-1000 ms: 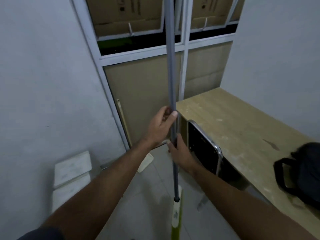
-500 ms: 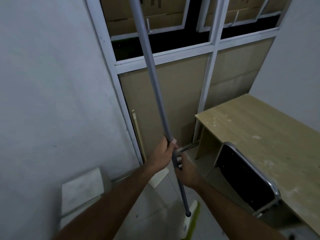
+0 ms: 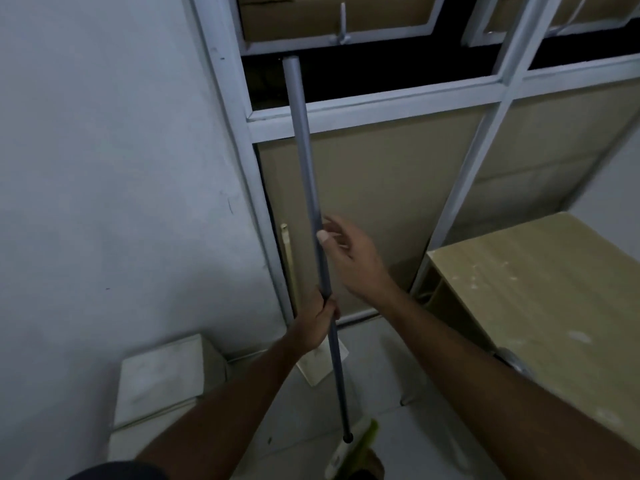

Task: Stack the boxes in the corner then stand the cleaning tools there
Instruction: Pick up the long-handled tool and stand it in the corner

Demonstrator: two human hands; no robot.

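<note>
Head view: we look down at two bare forearms reaching into a dim room corner, where a pale wall [image 3: 104,168] meets a white window frame [image 3: 346,114] with brown board panels. We judge this to be the second part of the task, standing a cleaning tool in the corner. The tool is a long, thin grey pole [image 3: 308,188], nearly upright, its top tipped slightly left against the dark window opening; its lower end joins a white and lime-green head [image 3: 360,441] near the floor at the bottom of the frame. The left hand [image 3: 317,320] grips the pole low down, fingers wrapped around it. The right hand [image 3: 349,258] is higher and just beside the pole, fingers loosely spread, thumb tip touching the shaft but not gripping. White boxes [image 3: 162,372] sit stacked against the wall at lower left, and a wooden desk [image 3: 540,292] stands at right. Next, we think the pole must be leaned into the corner so it rests steady once released.
</note>
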